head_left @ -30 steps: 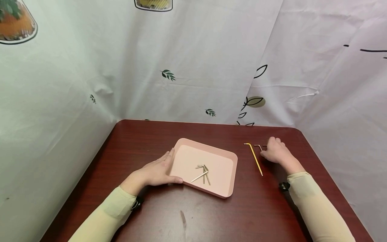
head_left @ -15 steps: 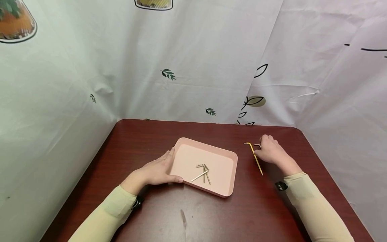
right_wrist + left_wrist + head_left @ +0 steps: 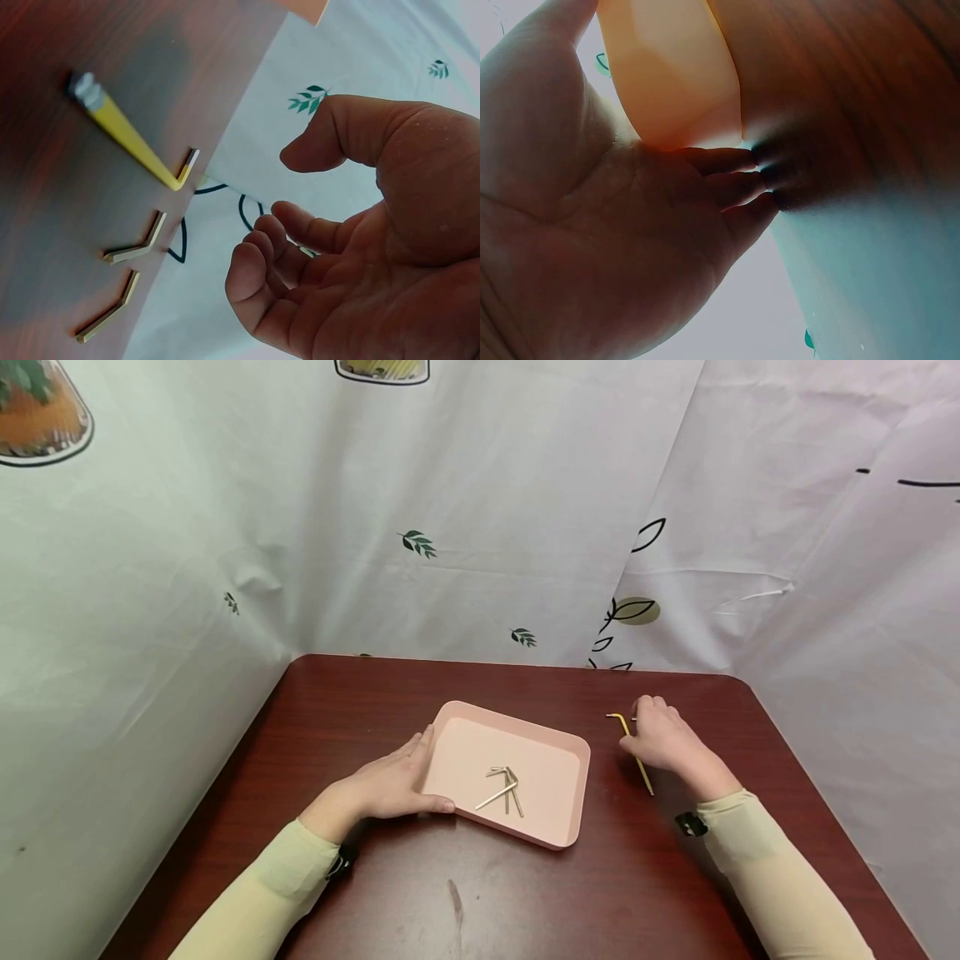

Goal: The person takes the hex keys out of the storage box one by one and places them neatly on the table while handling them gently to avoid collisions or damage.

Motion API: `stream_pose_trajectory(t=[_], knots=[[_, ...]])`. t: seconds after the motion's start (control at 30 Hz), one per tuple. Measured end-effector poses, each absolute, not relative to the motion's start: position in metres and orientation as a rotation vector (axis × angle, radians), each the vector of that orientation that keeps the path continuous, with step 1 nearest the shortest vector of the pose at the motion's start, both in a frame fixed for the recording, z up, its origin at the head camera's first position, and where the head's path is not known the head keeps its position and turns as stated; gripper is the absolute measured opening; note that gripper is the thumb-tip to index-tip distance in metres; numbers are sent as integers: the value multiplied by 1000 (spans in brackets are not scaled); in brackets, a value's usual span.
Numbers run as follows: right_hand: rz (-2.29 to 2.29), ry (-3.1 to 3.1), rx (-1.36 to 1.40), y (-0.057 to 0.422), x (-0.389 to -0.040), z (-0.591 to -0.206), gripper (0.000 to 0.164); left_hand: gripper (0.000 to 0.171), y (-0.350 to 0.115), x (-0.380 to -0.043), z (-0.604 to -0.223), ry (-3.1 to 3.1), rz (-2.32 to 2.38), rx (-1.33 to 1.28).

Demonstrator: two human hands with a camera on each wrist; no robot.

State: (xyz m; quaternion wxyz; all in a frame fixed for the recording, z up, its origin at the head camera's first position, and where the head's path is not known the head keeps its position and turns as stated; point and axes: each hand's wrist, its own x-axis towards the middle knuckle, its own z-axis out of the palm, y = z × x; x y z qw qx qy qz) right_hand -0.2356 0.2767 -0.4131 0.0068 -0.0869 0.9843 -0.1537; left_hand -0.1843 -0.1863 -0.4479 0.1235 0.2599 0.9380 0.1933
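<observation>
My left hand rests against the near-left corner of a shallow pink tray, fingers straight along its left side and thumb at its front rim. Several L-shaped metal hex keys lie crossed inside the tray. My right hand hovers over the table right of the tray, partly covering a yellow hex key. In the right wrist view its thumb and bent fingers stand apart with nothing between them. The yellow key and two small bare hex keys, a middle one and an outer one, lie on the table.
The dark red-brown table has rounded far corners. White printed cloth hangs behind it and along both sides. A dark smudge marks the tabletop in front of the tray.
My right hand has moved left, from the small hex keys toward the yellow one, and now covers most of the small ones in the head view. Left hand and tray stay put.
</observation>
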Motion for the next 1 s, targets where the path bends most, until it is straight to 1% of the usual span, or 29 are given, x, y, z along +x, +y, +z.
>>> stream_pose_trajectory(t=[0.23,0.43,0.7,1.0], knots=[[-476,3092,-329,266,-233,-411,33,136,-187,-184,-448,2740,558,750],[-468,3090,-357,256,-228,-409,33,135,-186,-184,-449,2735,564,746],[-467,3088,-397,248,-222,-408,44,136,-186,-182,-450,2727,550,734],[-442,3081,-403,241,-219,-401,48,135,-185,-184,-449,2733,557,730]])
